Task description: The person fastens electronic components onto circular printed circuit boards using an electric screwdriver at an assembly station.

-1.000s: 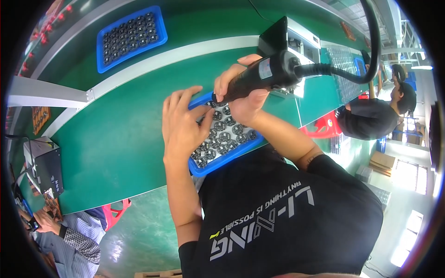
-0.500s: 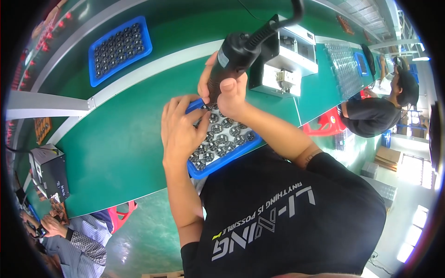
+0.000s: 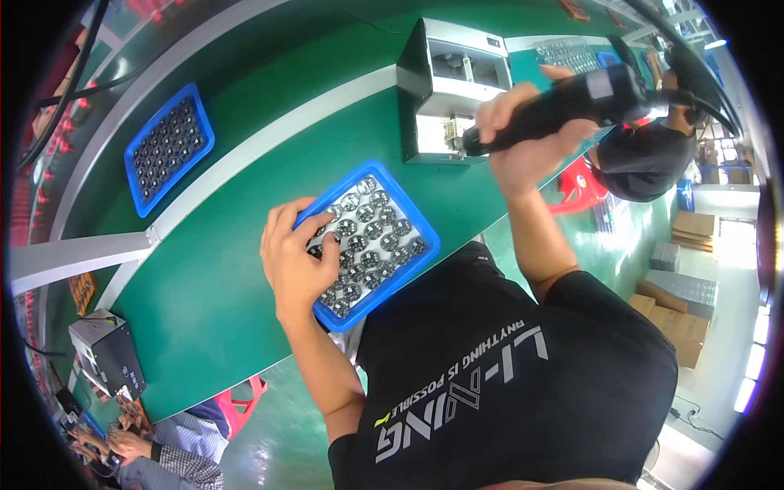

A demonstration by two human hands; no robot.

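My right hand is closed round a black electric screwdriver with a cable at its back end. The screwdriver is tilted nearly level, its front end beside the open front of a white and black box-shaped machine, probably a screw feeder. My left hand lies over the left edge of a blue tray. Its thumb and forefinger are apart, their tips touching small round, dark and clear parts set in rows on the tray's white base. Some parts are hidden under that hand.
Another blue tray of dark round parts stands beyond a pale rail on the green table. A dark box-shaped device is at the left. Co-workers sit at both ends, near red stools.
My right hand has lifted the screwdriver off the tray and swung it right to the machine. My left hand has stayed at the tray's left edge. The view has shifted.
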